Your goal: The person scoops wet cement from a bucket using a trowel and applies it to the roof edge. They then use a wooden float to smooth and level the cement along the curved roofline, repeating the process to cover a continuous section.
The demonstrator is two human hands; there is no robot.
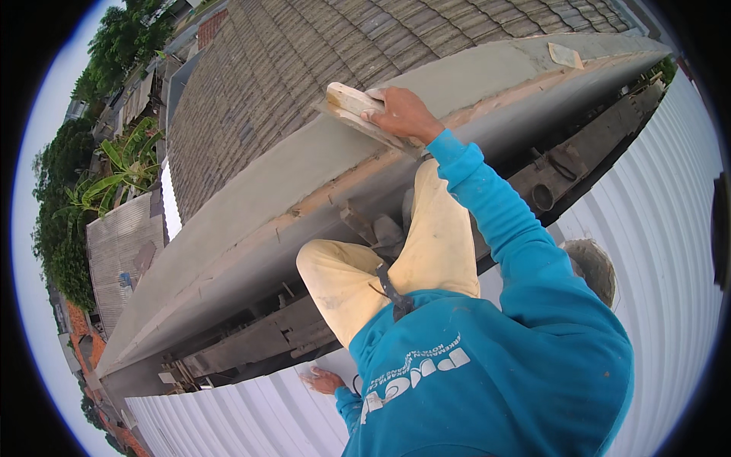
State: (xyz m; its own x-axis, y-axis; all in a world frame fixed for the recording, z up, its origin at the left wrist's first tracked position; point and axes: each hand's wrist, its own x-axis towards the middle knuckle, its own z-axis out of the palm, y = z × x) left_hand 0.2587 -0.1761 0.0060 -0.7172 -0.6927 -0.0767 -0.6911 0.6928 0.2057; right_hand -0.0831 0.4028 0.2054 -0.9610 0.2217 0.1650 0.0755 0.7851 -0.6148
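My right hand grips the pale wooden float flat on the grey wet-cement wall cap, mid-smoothing, left hand splayed on white corrugated roofing; next needs even strokes.

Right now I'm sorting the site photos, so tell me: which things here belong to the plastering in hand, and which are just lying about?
In use:
right hand
wooden float
wet cement wall top

Lying about:
small board piece
bucket
pipe
left hand, resting on the white metal roof
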